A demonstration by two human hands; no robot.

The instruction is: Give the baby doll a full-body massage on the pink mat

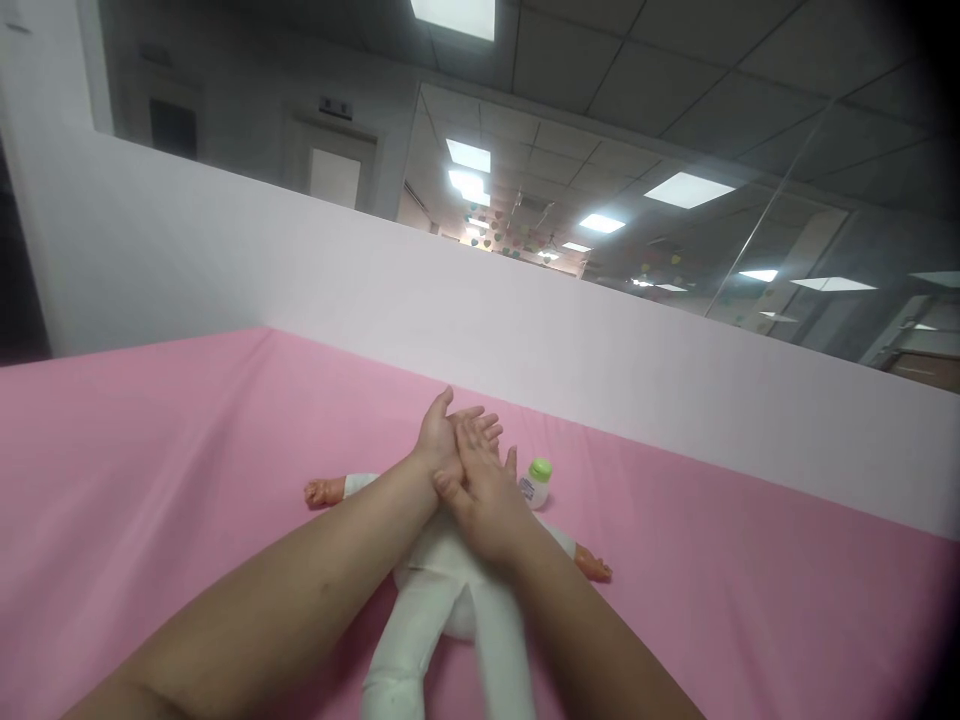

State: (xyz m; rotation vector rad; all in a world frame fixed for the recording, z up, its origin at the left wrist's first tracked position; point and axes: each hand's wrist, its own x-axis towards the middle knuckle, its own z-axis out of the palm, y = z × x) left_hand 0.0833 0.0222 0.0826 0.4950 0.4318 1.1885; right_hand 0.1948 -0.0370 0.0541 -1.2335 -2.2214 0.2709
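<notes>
**My Right Hand [486, 500] Lying on My Left Hand [441, 440] above a Doll [439, 552]**

At the centre of the frame, I am holding both hands together. The left is turning its open palm up; the right is resting its outstretched fingers across that palm, its thumb near the left wrist. I am not visibly gripping anything, and I cannot tell whether a thin film of liquid is lying between the palms.

The white-clad doll is lying face-direction unknown at lower centre, its legs [399, 650] running off the bottom edge and its arms spreading to either side. My hands are hiding the place where its head would be. A bottle [534, 490] with a green cap is apparently standing just right of my right hand, on the pink cover [187, 450]; a white wall [450, 300] is crossing the frame behind.

Likely hazards: the bottle is sitting so near my right hand that a small outward swing could topple it, and the soft, creased cover may be giving it poor footing. Because my hands are blocking my view, lowering them could bring an unseen knock against the doll.
</notes>
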